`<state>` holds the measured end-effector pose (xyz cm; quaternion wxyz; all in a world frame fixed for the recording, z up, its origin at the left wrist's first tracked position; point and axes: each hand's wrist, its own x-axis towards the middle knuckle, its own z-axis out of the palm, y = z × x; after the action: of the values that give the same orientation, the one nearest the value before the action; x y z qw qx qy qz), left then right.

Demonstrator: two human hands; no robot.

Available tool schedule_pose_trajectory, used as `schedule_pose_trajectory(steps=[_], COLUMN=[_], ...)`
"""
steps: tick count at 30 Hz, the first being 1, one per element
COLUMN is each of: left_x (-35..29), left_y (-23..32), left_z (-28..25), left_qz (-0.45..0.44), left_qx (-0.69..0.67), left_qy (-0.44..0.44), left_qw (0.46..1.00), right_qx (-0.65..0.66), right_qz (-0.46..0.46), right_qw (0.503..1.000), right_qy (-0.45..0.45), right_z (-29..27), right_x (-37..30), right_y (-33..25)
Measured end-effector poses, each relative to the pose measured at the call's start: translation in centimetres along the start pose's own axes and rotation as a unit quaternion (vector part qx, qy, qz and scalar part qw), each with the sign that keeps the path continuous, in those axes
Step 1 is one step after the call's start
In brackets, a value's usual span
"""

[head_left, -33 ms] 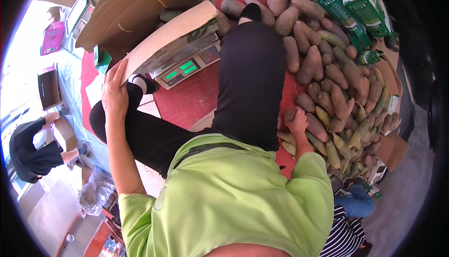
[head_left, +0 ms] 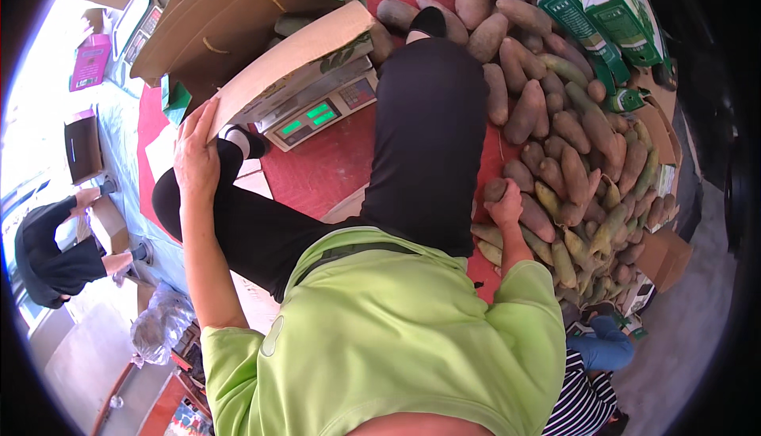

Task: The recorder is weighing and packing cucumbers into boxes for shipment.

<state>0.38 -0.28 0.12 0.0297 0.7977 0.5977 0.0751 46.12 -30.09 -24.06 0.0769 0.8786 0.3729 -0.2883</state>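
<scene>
My left hand (head_left: 196,157) grips the near left edge of an open cardboard box (head_left: 293,59), fingers along its outer wall and thumb at the rim. Under the box sits a digital scale (head_left: 317,119) with lit green displays. To the right, my right hand (head_left: 507,208) is closed around a reddish-brown root vegetable (head_left: 495,189), whose rounded end shows above the fist. That hand is at the near left edge of a large pile of similar roots (head_left: 571,131), some of them greenish-yellow. Inside the box, part of another root (head_left: 292,25) shows; the rest is hidden.
My legs (head_left: 428,135) are spread on the red mat (head_left: 317,174), between scale and pile. Green-and-white cartons (head_left: 622,20) stand at the far right. A person in black (head_left: 59,250) bends at the left; another in stripes (head_left: 587,396) is at the lower right.
My right hand has tilted slightly, and the root's end in it has shifted a little up and to the right. My left hand stays on the box.
</scene>
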Motion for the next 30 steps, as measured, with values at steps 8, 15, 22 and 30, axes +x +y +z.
schedule_pose_trajectory(steps=[8,15,22,30], left_x=[-0.1,-0.3,-0.6,-0.7], left_y=[-0.5,-0.5,-0.4,-0.6], left_z=[-0.1,0.1,-0.2,-0.3], left_qz=[-0.003,-0.008,-0.014,-0.015], left_qx=[-0.007,-0.003,-0.007,-0.009], left_qy=[-0.006,0.009,0.018,0.020], left_qw=[1.000,1.000,1.000,1.000], right_qx=[0.429,0.491,0.526,0.389], right_qz=[-0.116,-0.336,-0.517,-0.622], right_qw=[0.882,0.776,0.659,0.678], right_qy=[0.155,0.210,0.148,0.044], right_z=[-9.5,-24.9,-33.5,-32.1], right_x=[4.9,2.7,-1.9,-5.4], right_y=[-8.4,-19.4,-30.4,-43.3])
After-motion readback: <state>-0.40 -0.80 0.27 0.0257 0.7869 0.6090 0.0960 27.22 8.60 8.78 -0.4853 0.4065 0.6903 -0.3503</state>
